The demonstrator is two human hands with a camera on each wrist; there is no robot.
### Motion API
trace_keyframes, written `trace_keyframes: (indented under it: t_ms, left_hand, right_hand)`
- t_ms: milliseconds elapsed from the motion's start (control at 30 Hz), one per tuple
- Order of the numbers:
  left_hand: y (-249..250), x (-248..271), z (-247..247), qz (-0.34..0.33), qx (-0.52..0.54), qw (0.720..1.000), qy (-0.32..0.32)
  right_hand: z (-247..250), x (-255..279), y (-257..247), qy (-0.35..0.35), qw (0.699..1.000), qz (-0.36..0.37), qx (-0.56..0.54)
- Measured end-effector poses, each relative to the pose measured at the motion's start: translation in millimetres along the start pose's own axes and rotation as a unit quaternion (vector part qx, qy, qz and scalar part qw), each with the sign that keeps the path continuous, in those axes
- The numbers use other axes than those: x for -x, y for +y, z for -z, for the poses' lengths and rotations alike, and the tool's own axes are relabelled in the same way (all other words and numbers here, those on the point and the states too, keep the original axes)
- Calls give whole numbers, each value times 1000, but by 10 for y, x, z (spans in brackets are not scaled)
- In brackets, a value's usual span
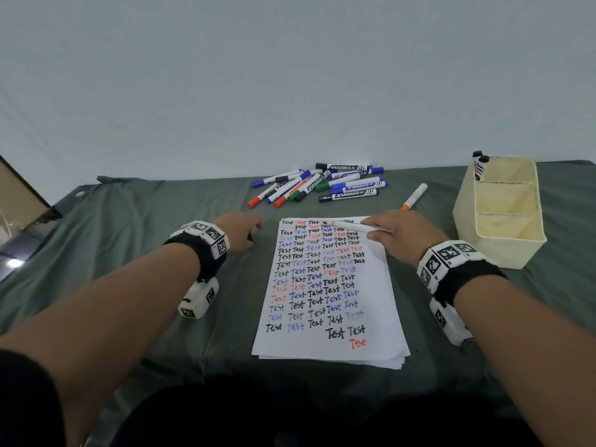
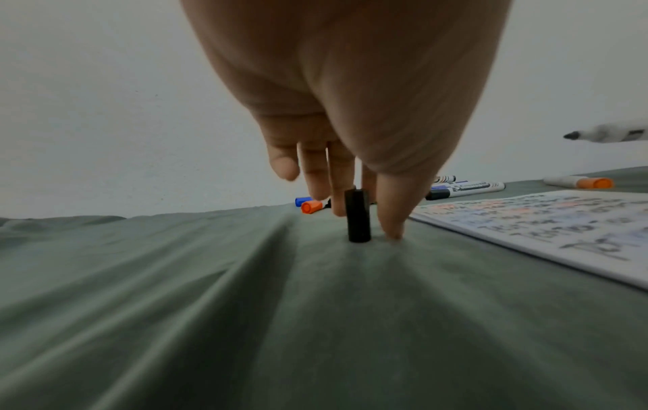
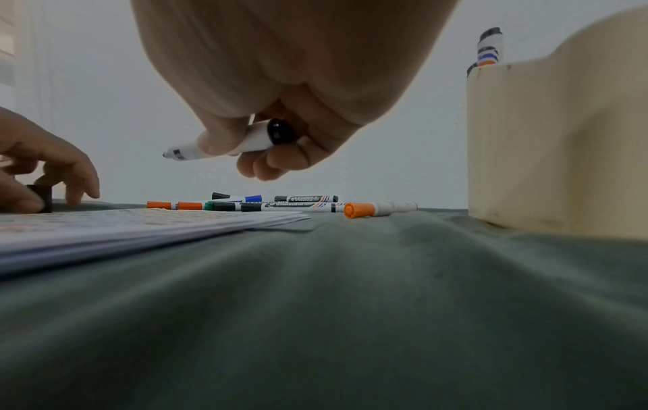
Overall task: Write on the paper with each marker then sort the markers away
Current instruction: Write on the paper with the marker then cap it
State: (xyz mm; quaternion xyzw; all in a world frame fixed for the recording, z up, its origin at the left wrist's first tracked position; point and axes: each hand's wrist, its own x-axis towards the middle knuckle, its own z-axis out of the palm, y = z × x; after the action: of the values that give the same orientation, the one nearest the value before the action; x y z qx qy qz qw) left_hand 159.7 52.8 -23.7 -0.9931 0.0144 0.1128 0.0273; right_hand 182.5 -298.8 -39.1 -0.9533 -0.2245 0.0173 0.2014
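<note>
Right hand clamps uncapped marker, tip pointing left | cap upright, left of paper — left hand straddles it, grip I cannot tell

Our left hand reaching down, thumb and fingers pinching an upright black cap on the counter's rumpled green cloth, written paper stack to our right, capped markers beyond, an uncapped marker at the right edge
</note>
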Motion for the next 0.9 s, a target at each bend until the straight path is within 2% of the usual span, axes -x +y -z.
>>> trace_keyframes:
  t_ms: [67,133,233,267,333,400,467,567,700,800,867,900]
  left_hand:
    - [9,19,15,2,-24,1000,14]
    - [72,44,36,-11,-78,995,63]
    - [295,97,10,-66,-86,986,128]
    - [401,130,-19,-96,-66,986,122]
    - [612,202,-115,-138,-32,988,64]
    - [766,266,-241,-132,-21,991,-15]
    - [832,293,-379,-111,-32,991,-66]
    - [831,295,-532,-103,-22,990,-98]
    - [810,266,-620,-99,-6,989,-107]
    - [804,245,-636,-94,1,989,-112]
    - [805,237,-633,-92,3,989,-116]
    - [808,236,-628,-91,4,989,-117]
  right_hand:
    - [-2,-5,-2,-1,1000,-4,0]
    - [-6,-9,0,2,1000,-4,-2]
    - [-13,-4,13,18,1000,-3,-25]
    - [-14,2,17,24,999,-2,-34]
    - [-7,10,21,30,999,7,-39]
    - [-2,3,28,28,999,20,-22]
    - [-3,-5,33,30,999,25,-6]
    - [-7,0,41,35,999,15,-5]
    - [9,41,10,31,999,17,-24]
    - [59,83,-33,123,989,31,-78]
    - [97,127,-56,201,963,15,-181]
    - [114,150,-67,222,939,-6,-263]
